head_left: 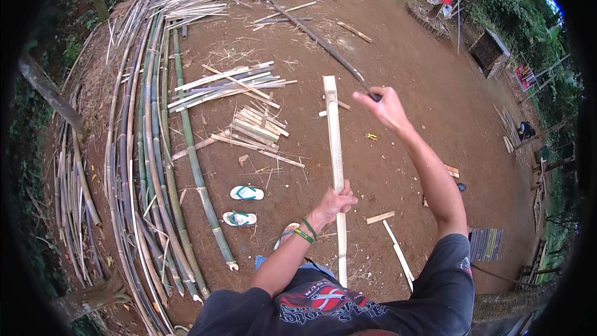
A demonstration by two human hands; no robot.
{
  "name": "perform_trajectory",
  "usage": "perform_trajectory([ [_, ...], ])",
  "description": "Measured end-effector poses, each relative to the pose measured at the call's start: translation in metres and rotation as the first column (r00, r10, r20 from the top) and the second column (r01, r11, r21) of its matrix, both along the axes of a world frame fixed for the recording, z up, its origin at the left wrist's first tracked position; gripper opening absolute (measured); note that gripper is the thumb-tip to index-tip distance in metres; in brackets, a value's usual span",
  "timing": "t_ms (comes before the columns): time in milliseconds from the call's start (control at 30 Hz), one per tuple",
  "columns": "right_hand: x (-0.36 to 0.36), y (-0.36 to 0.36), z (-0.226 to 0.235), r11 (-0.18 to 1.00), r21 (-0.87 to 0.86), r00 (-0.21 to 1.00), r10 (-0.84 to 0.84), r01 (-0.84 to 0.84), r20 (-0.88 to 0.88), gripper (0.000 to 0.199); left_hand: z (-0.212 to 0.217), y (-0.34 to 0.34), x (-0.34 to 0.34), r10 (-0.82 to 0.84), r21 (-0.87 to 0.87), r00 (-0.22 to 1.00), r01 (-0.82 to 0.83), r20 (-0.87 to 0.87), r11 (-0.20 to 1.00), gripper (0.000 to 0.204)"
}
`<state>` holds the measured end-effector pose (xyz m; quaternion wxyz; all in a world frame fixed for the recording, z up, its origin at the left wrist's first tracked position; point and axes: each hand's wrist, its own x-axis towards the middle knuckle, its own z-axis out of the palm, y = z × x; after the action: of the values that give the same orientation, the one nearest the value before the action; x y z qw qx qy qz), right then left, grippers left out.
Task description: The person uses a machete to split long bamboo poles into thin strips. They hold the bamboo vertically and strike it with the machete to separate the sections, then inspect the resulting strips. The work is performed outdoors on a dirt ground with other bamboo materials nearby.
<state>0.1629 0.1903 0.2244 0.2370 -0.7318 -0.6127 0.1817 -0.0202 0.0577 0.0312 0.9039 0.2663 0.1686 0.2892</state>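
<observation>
My left hand, with green and yellow bands at its wrist, is closed round a long, pale split bamboo strip. The strip runs from near my body away from me, its far end lying by a short wooden piece. My right hand is raised to the right of the strip's far end, fingers wrapped round a tool's dark handle; I cannot make out the tool's blade or its kind. Just beyond that hand, the near end of a long dark pole shows.
Long bamboo poles lie along the left. Split strips and short pieces lie left of centre. White and green flip-flops are nearer me. Yellow pliers and pale offcuts lie right on brown soil.
</observation>
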Motion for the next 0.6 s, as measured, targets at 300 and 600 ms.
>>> perform_trajectory([
  [300, -0.034, -0.026, -0.018, 0.999, -0.041, 0.951, 0.018, -0.032, -0.309, 0.034, -0.008, -0.046, 0.008, -0.047, -0.082, 0.988, 0.059, 0.145, 0.995, 0.032],
  [600, 0.003, -0.089, -0.026, 0.988, -0.017, 0.924, 0.151, -0.155, 0.351, 0.02, -0.052, -0.097, 0.032, -0.083, -0.074, 0.958, 0.065, -0.275, 0.995, 0.041],
])
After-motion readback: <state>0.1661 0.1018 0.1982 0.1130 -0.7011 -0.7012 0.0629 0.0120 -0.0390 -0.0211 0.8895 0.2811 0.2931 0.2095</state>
